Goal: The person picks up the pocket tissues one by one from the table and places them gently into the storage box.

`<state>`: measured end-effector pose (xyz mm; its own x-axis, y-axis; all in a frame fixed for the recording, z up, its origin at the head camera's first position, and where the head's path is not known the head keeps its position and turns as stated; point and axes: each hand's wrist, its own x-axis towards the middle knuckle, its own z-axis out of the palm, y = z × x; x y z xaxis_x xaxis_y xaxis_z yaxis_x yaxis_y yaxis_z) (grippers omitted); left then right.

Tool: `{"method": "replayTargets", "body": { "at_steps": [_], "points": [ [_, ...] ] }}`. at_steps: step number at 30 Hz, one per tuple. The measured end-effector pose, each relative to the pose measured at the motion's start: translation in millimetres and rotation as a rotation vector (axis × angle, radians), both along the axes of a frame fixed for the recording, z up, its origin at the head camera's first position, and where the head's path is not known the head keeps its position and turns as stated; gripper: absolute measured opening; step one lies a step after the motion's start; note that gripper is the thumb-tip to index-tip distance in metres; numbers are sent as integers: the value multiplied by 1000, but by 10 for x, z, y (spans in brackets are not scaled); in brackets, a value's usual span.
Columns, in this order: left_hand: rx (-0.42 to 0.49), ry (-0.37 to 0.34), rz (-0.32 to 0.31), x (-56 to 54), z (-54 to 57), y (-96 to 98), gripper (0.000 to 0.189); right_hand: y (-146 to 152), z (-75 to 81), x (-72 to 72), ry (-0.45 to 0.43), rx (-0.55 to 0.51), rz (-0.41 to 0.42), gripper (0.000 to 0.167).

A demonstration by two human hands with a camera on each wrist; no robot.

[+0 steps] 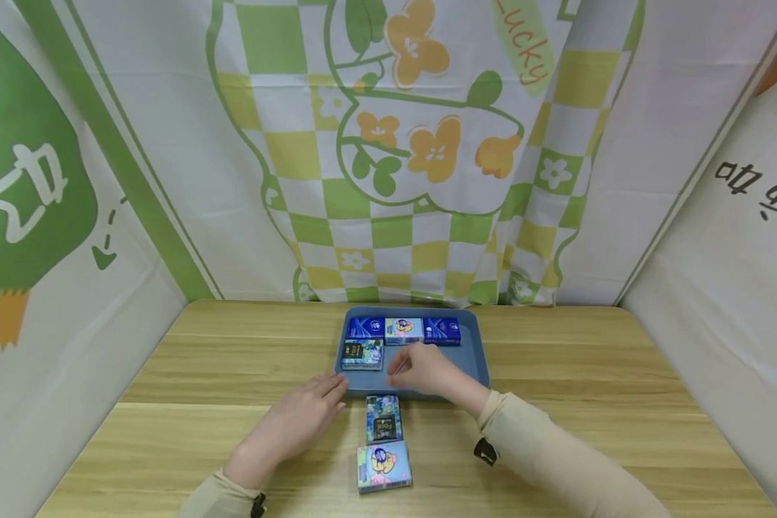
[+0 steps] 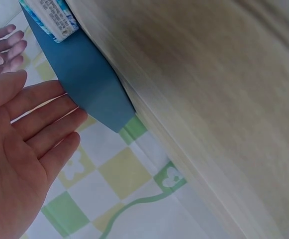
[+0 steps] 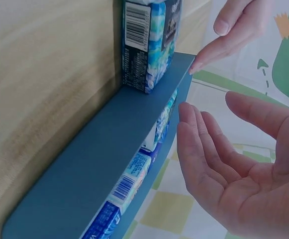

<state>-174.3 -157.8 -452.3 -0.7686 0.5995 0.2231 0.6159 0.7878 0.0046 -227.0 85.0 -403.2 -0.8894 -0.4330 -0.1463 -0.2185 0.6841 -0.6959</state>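
A blue-grey tray [image 1: 473, 351] lies at the back of the table. In its back row, a cartoon tissue pack [image 1: 404, 329] sits between two dark blue tissue packs, one at left [image 1: 365, 328], the other at right [image 1: 442, 331]. A blue-green tissue pack with a black label [image 1: 362, 354] lies before them at the left. My left hand [image 1: 301, 417] touches the tray's front left corner, its fingers extended in the left wrist view. Over the tray's front part is my right hand [image 1: 427, 370], fingers gently bent, thumb apart, nothing between them in the right wrist view.
Between the forearms, in front of the tray, another blue-green pack [image 1: 383, 419] lies on the wooden table [image 1: 233, 360]. A second cartoon pack [image 1: 385, 467] adjoins it on the near side. A patterned curtain [image 1: 414, 244] hangs behind the table.
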Motion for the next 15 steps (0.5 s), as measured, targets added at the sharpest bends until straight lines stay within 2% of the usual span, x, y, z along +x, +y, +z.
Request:
{"method": "replayTargets", "body": {
  "at_steps": [6,15],
  "points": [
    [-5,7,-4,-9,-20,-6,41,43,-53,85,21,-2,24,16],
    [-1,18,-10,-12,-22,-14,40,79,-71,264,-4,-16,55,15]
  ]
}}
